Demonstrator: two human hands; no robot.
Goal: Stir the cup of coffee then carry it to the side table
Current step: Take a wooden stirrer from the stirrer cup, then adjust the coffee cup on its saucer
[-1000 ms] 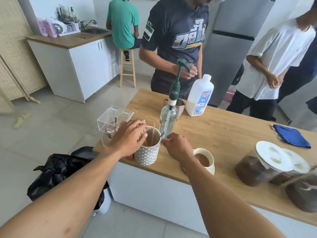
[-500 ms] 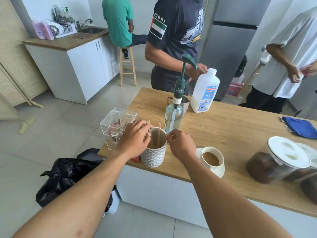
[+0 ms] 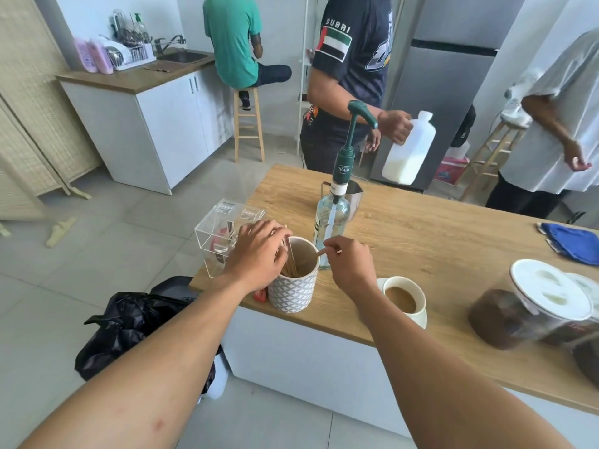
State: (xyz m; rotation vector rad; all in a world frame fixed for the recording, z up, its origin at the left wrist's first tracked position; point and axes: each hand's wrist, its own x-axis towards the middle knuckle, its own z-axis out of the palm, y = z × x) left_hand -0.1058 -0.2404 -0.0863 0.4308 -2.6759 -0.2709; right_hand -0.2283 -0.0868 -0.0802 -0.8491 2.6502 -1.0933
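Wooden stirrer (image 3: pixel 320 253) is pinched between thumb and fingertip of the right hand (image 3: pixel 350 268), its low end inside the patterned holder (image 3: pixel 293 290). Left hand (image 3: pixel 259 251) lies over the holder's left rim, fingers curled down onto the other sticks (image 3: pixel 289 260); can't tell if it grips any. Coffee cup (image 3: pixel 405 299) sits untouched on its saucer (image 3: pixel 419 319) near the front edge of the wooden counter (image 3: pixel 437 228), just right of the right wrist; pump bottle (image 3: pixel 332 222) just behind the holder, clear box (image 3: pixel 220 234) to its left.

Milky coffee cup (image 3: pixel 404 298) upright on saucer (image 3: pixel 421 319)
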